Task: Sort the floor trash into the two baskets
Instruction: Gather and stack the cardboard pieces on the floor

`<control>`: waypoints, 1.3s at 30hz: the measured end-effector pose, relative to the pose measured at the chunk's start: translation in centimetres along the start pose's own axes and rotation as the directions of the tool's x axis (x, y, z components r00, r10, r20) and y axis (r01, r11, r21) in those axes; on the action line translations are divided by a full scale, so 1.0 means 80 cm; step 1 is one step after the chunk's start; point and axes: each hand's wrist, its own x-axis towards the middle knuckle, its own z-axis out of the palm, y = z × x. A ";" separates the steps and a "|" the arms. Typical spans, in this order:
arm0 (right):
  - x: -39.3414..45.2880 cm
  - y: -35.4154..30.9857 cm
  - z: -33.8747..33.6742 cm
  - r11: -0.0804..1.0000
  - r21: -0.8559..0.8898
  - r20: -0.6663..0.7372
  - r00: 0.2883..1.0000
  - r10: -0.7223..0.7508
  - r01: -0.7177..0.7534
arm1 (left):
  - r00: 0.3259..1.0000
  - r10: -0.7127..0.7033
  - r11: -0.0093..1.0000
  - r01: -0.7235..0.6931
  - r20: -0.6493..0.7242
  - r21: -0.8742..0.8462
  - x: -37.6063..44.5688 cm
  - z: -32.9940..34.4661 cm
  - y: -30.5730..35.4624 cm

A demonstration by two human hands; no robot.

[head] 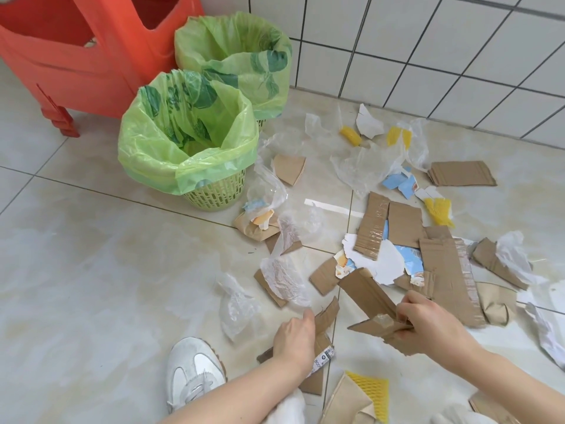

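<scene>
Two green baskets lined with green bags stand at the upper left, the near basket (214, 194) in front of the far basket (232, 50). Trash covers the floor to their right: cardboard pieces (440, 264), clear plastic wrap (363, 166), yellow foam netting (438, 211) and torn printed paper (388, 264). My right hand (434, 322) grips a bent piece of brown cardboard (370, 295) lifted off the floor. My left hand (295, 338) holds a torn cardboard strip (325, 316) low over the tiles.
A red plastic stool (76, 56) stands behind the baskets at the upper left. A white tiled wall (428, 56) runs along the back. My white shoe (192, 371) rests on the floor at the bottom. More cardboard and yellow netting (370, 390) lie near my arms.
</scene>
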 end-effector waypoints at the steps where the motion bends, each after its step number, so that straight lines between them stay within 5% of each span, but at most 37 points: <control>1: 0.000 0.000 -0.002 1.000 -0.001 -0.008 1.000 -0.001 0.001 | 1.000 -0.005 1.000 0.005 0.004 -0.029 -0.001 -0.001 -0.002; 11: -0.009 0.001 -0.004 0.997 0.070 0.028 0.999 0.035 -0.037 | 0.953 -0.167 0.875 0.262 0.254 -0.408 -0.004 -0.013 -0.017; 16: -0.018 0.001 -0.001 0.994 0.094 0.043 0.998 0.044 -0.048 | 0.983 0.128 0.982 -0.107 0.128 -0.158 -0.027 0.005 0.007; 19: -0.023 0.004 -0.001 0.993 0.107 0.042 0.998 0.040 -0.044 | 0.908 0.385 0.914 -0.400 0.165 0.070 -0.033 0.011 0.016; 22: -0.026 0.012 0.002 0.992 0.114 0.032 0.998 0.056 -0.059 | 0.906 0.393 0.863 -0.423 0.157 0.276 -0.032 0.020 0.020; 26: -0.027 0.020 0.007 0.990 0.123 0.033 0.997 0.071 -0.075 | 0.942 0.285 0.896 -0.327 0.177 0.300 -0.032 0.016 0.031; 33: -0.023 0.018 0.006 0.970 0.234 -0.013 0.997 0.071 -0.066 | 0.953 0.214 0.957 -0.249 0.214 0.148 -0.016 0.011 0.020; 39: -0.003 -0.001 -0.027 0.951 0.309 -0.106 0.994 0.027 0.007 | 0.994 0.093 0.936 -0.068 0.055 -0.345 0.009 -0.040 -0.012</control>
